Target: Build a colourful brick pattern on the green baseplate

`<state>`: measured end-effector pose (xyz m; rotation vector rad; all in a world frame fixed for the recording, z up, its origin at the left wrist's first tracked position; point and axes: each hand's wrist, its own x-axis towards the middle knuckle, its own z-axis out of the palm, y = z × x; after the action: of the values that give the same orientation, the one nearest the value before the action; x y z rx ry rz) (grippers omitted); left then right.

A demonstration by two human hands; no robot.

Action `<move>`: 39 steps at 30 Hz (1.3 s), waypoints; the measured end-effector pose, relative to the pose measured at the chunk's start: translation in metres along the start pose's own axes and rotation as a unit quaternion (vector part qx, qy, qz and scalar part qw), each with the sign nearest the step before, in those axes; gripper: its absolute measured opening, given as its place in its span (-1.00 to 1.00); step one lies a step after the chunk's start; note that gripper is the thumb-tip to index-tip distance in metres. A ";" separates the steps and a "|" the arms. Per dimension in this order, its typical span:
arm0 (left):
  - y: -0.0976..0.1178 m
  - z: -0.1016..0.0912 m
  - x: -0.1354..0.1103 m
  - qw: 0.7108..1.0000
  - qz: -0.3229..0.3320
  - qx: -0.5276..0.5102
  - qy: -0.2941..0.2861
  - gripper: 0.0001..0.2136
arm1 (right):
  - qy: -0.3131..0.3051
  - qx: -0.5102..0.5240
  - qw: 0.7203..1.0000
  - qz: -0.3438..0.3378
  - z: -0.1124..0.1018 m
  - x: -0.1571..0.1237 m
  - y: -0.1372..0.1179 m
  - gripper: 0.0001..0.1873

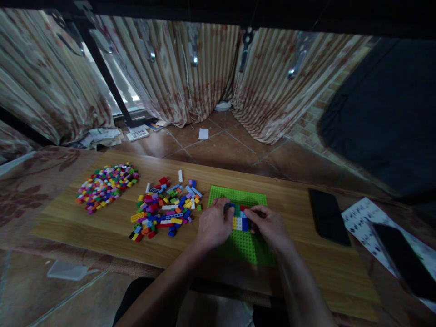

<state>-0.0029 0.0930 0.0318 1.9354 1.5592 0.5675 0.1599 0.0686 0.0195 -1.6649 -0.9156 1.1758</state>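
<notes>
A green studded baseplate [245, 247] lies on the wooden board, with a small block of toy bricks [240, 223] near its middle. White, yellow, blue, green, red and light blue pieces make up this block. From the left, my left hand [216, 222] curls its thumb and fingers against the block's edge by a dark blue piece. My right hand [270, 225] grips at the opposite side, thumb and index finger close together by the red and light blue pieces. The fingers partly hide the block, so the exact piece under each fingertip is unclear.
Loose mixed bricks [163, 211] spread left of the baseplate, and a pile of smaller pieces [107, 186] sits farther left. A black phone [329, 216] lies on the board's right. Beyond it are a printed sheet [366, 218] and another dark device [405, 259].
</notes>
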 end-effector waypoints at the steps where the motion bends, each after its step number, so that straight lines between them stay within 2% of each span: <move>1: -0.001 -0.003 0.001 1.000 -0.003 -0.018 -0.001 -0.71 | 0.000 0.011 1.000 -0.006 -0.004 0.000 -0.002 -0.60; 3: -0.005 -0.009 0.004 0.998 -0.010 -0.054 0.006 -0.71 | 0.033 0.008 0.999 -0.025 -0.011 0.000 -0.005 -0.58; 5: -0.008 -0.015 0.007 0.997 -0.014 -0.078 0.016 -0.72 | 0.080 -0.033 0.995 -0.041 -0.017 0.001 -0.008 -0.58; 7: -0.011 -0.018 0.009 0.996 -0.018 -0.083 0.022 -0.74 | 0.100 -0.075 0.991 -0.042 -0.019 0.003 -0.009 -0.59; 13: -0.013 -0.016 0.007 0.998 -0.012 -0.057 -0.008 -0.76 | 0.011 -0.139 0.989 -0.038 -0.008 0.005 -0.003 -0.60; 20: -0.011 -0.010 0.010 0.997 -0.010 -0.074 -0.019 -0.80 | 0.018 -0.119 0.992 -0.028 0.002 0.004 0.002 -0.64; 27: -0.007 -0.011 0.006 0.997 -0.022 -0.079 -0.015 -0.80 | -0.001 -0.123 0.992 -0.010 -0.003 0.005 0.007 -0.61; 34: -0.007 -0.002 0.004 0.993 0.009 -0.116 0.009 -0.76 | 0.036 -0.277 0.958 -0.068 -0.012 0.010 0.003 -0.54; 39: -0.007 -0.003 0.003 0.992 0.016 -0.126 0.003 -0.72 | 0.049 -0.352 0.931 -0.081 -0.014 0.017 -0.001 -0.52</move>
<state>-0.0090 0.0974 0.0288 1.7696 1.3883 0.7458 0.1782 0.0813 0.0172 -2.1236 -1.4919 0.6689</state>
